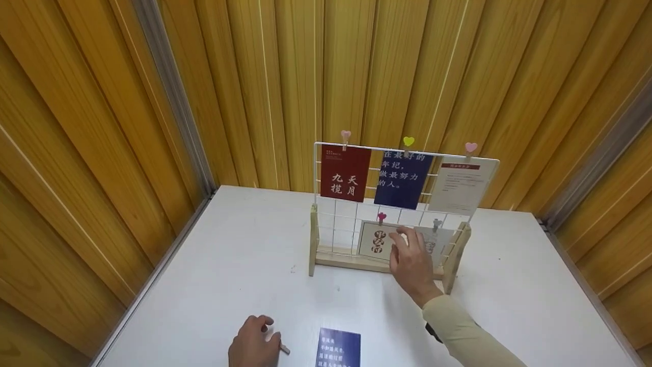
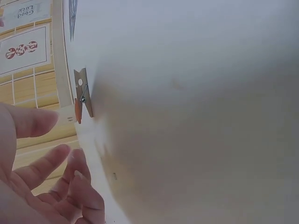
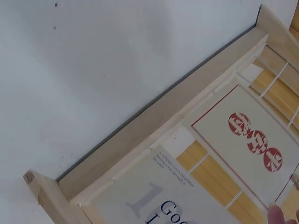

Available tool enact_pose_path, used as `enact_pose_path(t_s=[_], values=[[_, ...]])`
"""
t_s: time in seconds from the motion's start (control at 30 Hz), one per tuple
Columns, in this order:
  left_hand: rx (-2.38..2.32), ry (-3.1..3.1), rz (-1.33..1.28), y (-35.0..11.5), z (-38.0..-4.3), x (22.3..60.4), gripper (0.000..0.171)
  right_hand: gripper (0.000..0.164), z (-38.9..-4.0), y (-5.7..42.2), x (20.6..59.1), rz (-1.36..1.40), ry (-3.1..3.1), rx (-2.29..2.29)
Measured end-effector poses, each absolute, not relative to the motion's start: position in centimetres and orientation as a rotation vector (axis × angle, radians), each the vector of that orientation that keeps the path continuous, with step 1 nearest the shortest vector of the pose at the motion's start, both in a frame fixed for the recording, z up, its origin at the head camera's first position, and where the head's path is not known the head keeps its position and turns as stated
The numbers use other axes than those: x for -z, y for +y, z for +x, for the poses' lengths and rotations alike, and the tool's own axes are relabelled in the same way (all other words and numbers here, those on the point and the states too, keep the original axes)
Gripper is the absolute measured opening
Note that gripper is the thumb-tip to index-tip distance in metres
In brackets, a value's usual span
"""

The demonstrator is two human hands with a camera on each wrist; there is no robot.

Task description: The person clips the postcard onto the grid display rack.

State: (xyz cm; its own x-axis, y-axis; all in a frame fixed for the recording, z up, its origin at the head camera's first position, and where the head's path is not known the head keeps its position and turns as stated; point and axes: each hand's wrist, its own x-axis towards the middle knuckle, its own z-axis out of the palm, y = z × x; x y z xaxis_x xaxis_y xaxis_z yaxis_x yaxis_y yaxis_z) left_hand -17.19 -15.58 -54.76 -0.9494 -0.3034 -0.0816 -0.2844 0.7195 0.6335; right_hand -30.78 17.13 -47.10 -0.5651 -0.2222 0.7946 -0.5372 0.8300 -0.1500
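My right hand (image 1: 411,262) is at a wire grid rack (image 1: 333,224), fingers bent. Its fingertips (image 3: 275,215) are at the top corner of a cream card (image 3: 224,119) with red circular characters. A dark pink heart clothespin (image 1: 382,218) clips that card's top edge. Partly behind the hand hangs a pale "Good Luck" card (image 3: 140,205), under a grey clothespin (image 1: 436,224). Low on the table, my left hand (image 1: 253,342) has thumb and fingers apart, beside a small wooden clothespin (image 2: 84,95). Right of it lies a blue card (image 1: 338,349) with white writing.
Along the rack's top hang a red card (image 1: 345,173), a blue card (image 1: 402,181) and a cream card (image 1: 461,186), each under a heart clothespin. The rack's wooden base (image 1: 351,262) stands on the white table (image 1: 244,244). Wood-look panels (image 1: 295,76) surround it.
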Motion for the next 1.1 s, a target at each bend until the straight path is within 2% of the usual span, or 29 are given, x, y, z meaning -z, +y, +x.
enact_pose_path(t_s=[0.33,0.5,0.6,0.73,0.87,1.1], values=[[1.075,-2.822,0.577,-15.1,-17.6,54.5,0.029,0.027,-25.6,14.4,48.8,0.529,-2.649,-0.793],[1.056,-2.824,0.594,-14.9,-17.6,54.8,0.030,0.029,-23.4,13.3,50.3,0.686,-2.916,-0.923],[1.072,-2.857,0.623,-15.0,-17.0,55.1,0.030,0.039,-22.0,12.6,51.5,0.780,-3.027,-0.938],[1.088,-2.892,0.607,-15.3,-16.8,55.3,0.027,0.052,-21.2,11.8,52.7,0.827,-3.106,-0.852],[1.117,-2.915,0.628,-15.4,-16.8,55.2,0.028,0.058,-20.7,11.2,53.5,0.873,-3.101,-0.735],[1.159,-2.935,0.686,-15.8,-16.6,55.2,0.024,0.054,-20.7,10.9,53.9,0.899,-3.098,-0.715]])
